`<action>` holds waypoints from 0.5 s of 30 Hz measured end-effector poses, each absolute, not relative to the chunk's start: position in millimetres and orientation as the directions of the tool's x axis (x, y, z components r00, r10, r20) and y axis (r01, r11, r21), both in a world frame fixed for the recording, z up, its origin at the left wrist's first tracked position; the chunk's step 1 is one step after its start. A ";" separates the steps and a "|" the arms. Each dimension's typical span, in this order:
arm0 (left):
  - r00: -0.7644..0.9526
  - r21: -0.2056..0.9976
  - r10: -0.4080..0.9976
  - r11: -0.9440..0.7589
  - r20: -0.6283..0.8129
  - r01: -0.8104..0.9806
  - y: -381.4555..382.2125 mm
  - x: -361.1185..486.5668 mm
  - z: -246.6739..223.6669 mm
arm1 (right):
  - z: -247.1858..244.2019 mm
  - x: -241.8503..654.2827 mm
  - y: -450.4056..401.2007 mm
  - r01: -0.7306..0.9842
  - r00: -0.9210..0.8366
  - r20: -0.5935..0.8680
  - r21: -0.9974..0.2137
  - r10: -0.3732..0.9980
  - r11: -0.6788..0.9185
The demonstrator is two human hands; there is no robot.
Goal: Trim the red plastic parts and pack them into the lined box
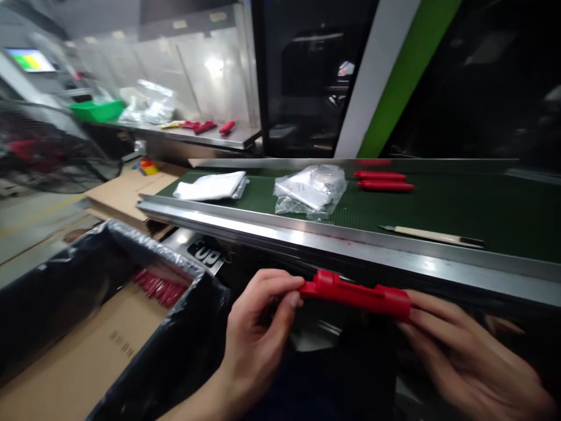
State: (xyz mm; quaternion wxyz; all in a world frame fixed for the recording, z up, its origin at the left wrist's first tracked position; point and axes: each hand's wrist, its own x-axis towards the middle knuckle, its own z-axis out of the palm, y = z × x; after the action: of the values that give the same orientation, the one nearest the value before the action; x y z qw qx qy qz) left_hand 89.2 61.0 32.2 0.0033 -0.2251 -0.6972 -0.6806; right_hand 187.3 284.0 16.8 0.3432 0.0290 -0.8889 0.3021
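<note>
Left hand (258,333) clamped on red plastic piece (355,295); right hand (468,351) gripping other end.

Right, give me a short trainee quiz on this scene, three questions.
1. What do the left hand and right hand hold between them?
2. True or false: the clear plastic bag lies on the green conveyor belt.
3. What lies inside the black-lined bin?

Key:
1. A red plastic part.
2. True.
3. Red parts, in a pile.
</note>
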 end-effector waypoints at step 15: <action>-0.988 0.986 0.084 0.089 0.132 0.139 44.7 107.1 26.8 | 9.9 156.5 275.7 0.146 -0.964 -0.129 -0.988 0.233 0.057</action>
State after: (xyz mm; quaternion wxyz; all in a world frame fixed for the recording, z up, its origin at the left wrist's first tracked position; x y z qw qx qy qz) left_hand 107.1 44.7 26.8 0.0205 -0.0758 -0.7377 -0.6705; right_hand 156.5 275.7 9.9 0.0322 -0.1303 -0.7262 0.6742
